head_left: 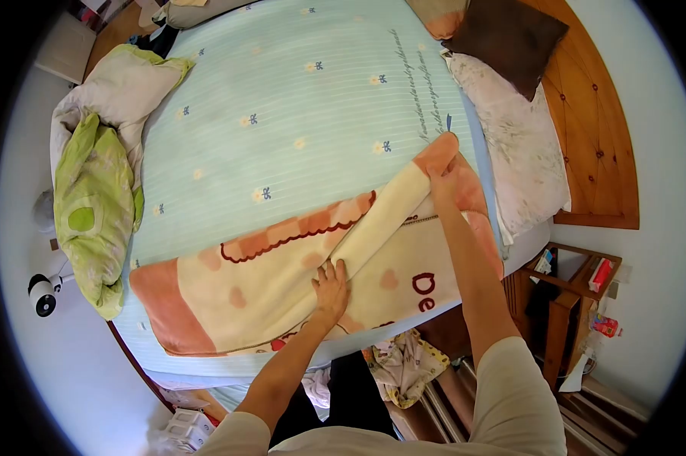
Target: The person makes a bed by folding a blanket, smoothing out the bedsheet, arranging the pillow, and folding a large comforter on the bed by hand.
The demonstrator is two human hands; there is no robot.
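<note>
A cream and orange blanket (236, 296) with hearts and dark red lettering lies folded along the near side of the bed. My left hand (331, 290) rests on it near the middle, fingers spread over a fold. Farther right, my right hand (443, 182) has its fingers closed round the blanket's orange upper corner, where a rolled cream flap runs down toward my left hand. Beneath the blanket is a pale green striped sheet (282, 114) with small flowers and bows.
A green and white quilt (96, 197) is bunched at the left. Pillows (514, 152) and a brown cushion (506, 42) lie by the wooden headboard (598, 129). A wooden nightstand (567, 300) stands at the right; crumpled cloth (408, 368) lies below the bed edge.
</note>
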